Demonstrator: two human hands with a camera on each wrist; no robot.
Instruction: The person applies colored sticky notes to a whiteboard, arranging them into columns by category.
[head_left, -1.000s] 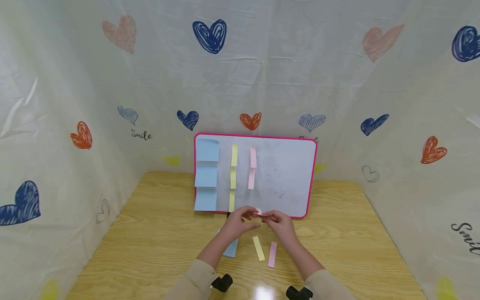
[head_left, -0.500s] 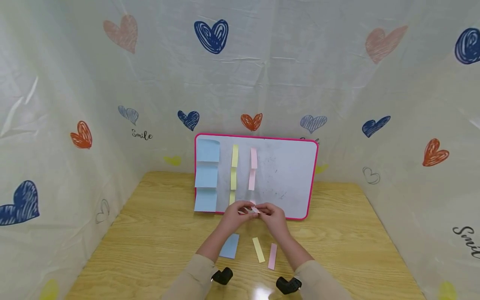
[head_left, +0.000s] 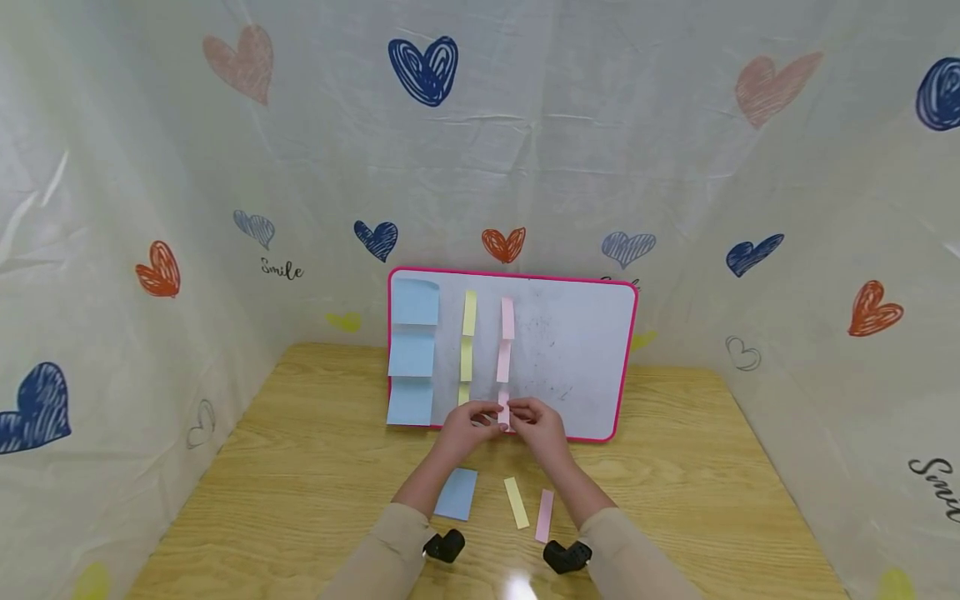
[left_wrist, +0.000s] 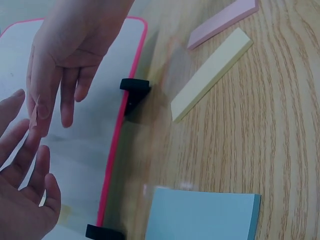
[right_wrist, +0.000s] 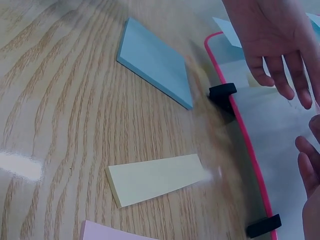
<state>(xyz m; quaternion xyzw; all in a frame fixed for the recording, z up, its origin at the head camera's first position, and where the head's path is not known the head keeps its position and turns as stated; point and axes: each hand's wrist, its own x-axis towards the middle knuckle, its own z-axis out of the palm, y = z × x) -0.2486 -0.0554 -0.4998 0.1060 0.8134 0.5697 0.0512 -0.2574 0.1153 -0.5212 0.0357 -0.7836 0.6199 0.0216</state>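
Note:
A narrow pink sticky note (head_left: 503,410) stands upright against the lower part of a pink-framed whiteboard (head_left: 577,358), beneath two pink notes (head_left: 505,360) in the same column. My left hand (head_left: 463,427) pinches its left edge, thumb near the lower end. From the other side, my right hand (head_left: 542,427) holds the right edge between thumb and fingers. In the left wrist view the note (left_wrist: 34,115) appears edge-on between the two hands. Further left on the board hang yellow strips (head_left: 467,358), the lowest partly covered by my left hand, and three blue square notes (head_left: 412,350).
On the wooden table (head_left: 300,483) before the board lie a blue sticky-note pad (head_left: 457,494), a yellow strip pad (head_left: 516,502) and a pink strip pad (head_left: 544,516). Black clips (right_wrist: 222,91) grip the board's lower edge. A heart-printed curtain (head_left: 480,150) surrounds the table.
Both hands have drawn together at the board's lower edge and moved slightly left. The pink note, earlier tilted between the fingers, now stands upright in line under the other pink notes.

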